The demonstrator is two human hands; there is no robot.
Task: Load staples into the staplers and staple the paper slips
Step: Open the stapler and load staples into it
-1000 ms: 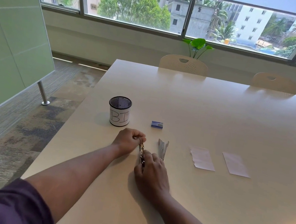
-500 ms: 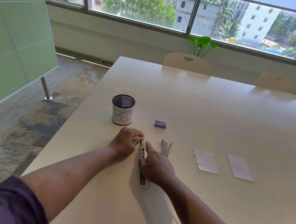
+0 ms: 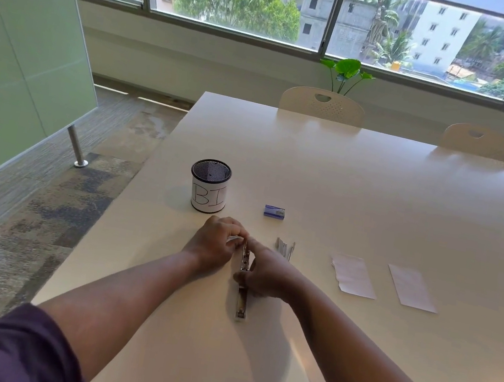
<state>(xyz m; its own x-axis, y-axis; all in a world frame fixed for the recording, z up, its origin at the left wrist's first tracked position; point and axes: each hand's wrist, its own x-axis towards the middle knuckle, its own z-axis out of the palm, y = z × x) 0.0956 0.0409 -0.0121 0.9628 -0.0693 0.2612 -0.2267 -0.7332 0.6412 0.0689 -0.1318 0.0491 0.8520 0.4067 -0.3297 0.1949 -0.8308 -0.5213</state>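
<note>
Seemingly early on, both hands' fingers pinch an opened stapler, left hand, right hand; at three o'clock, two paper slips lie unstapled.

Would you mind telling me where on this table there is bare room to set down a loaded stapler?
The table is bare beyond the staple box toward the chairs, and along the near edge right of the right hand, below the two paper slips. It is crowded around both hands: the left hand, open stapler, second stapler and mesh cup cluster there.
</note>
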